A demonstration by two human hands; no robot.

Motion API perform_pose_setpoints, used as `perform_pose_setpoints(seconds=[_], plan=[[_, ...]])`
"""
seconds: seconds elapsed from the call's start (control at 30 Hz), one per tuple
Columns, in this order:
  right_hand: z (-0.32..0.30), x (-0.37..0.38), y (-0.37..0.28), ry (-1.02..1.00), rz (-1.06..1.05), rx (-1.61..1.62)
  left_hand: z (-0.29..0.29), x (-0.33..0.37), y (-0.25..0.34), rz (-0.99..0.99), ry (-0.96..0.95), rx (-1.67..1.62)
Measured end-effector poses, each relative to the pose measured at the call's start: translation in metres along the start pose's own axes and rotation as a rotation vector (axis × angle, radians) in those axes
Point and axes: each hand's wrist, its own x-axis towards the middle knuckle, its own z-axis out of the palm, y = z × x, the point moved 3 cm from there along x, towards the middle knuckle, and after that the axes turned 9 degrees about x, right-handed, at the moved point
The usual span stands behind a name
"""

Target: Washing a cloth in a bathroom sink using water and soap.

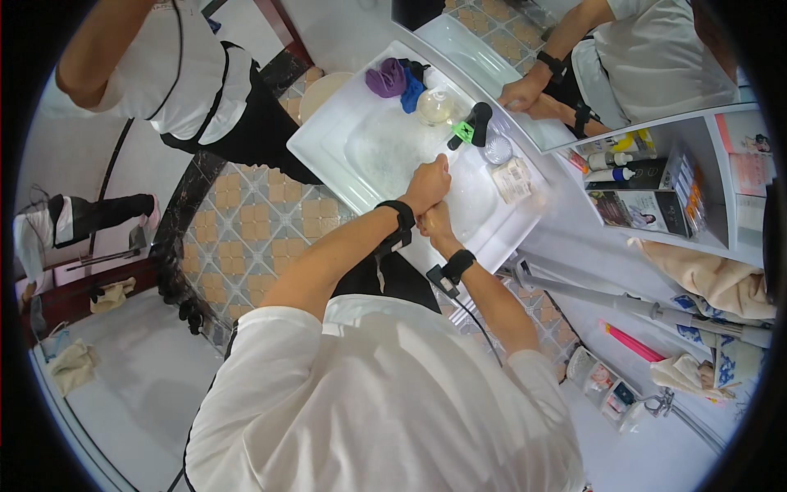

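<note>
Over the white washbasin [303, 146], my two hands are closed and pressed together, one fist against the other. My left hand [429, 185] is the farther one, its thumb side up. My right hand [435, 220] sits just below it, nearer to me. Whatever they grip, if anything, is hidden by the fingers. Whitish, cloudy water [384, 152] lies in the basin beyond them. A black faucet [480, 123] with a green tag stands ahead, beside a ribbed clear glass [497, 150] and a white printed packet [512, 180]. Black straps with small boxes circle both wrists.
Purple cloth [385, 79] and blue cloth [412, 92] lie at the basin's far corner, beside a clear round bowl [434, 107]. A mirror [525, 49] and a shelf [711, 176] with boxes and tubes flank the right. A person in black trousers [258, 135] appears at left.
</note>
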Motion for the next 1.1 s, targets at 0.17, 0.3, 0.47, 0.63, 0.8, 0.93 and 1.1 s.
perform_pose_setpoints(seconds=[0.17, 0.3, 0.47, 0.63, 0.8, 0.93, 1.1], plan=[[-0.015, -0.013, 0.004, 0.098, -0.008, -0.139, 0.019, -0.003, -0.033, -0.13, -0.458, -0.658], [-0.066, -0.021, 0.023, 0.377, -0.406, -0.506, 0.039, 0.012, -0.076, 0.015, -0.622, -0.105], [-0.088, -0.054, 0.036, 0.677, -0.495, -0.579, 0.072, 0.025, -0.117, 0.583, -0.782, 0.654], [-0.099, -0.063, 0.067, 0.859, -0.56, -0.46, 0.072, 0.033, -0.093, 0.412, -0.964, 0.919], [-0.101, -0.057, 0.071, 0.951, -0.633, -0.359, 0.077, 0.055, -0.097, 0.43, -1.001, 1.039], [-0.106, -0.056, 0.068, 0.994, -0.63, -0.407, 0.073, 0.066, -0.092, 0.425, -0.928, 1.053], [-0.109, -0.059, 0.068, 1.0, -0.598, -0.411, 0.084, 0.078, -0.09, 0.476, -0.979, 1.093]])
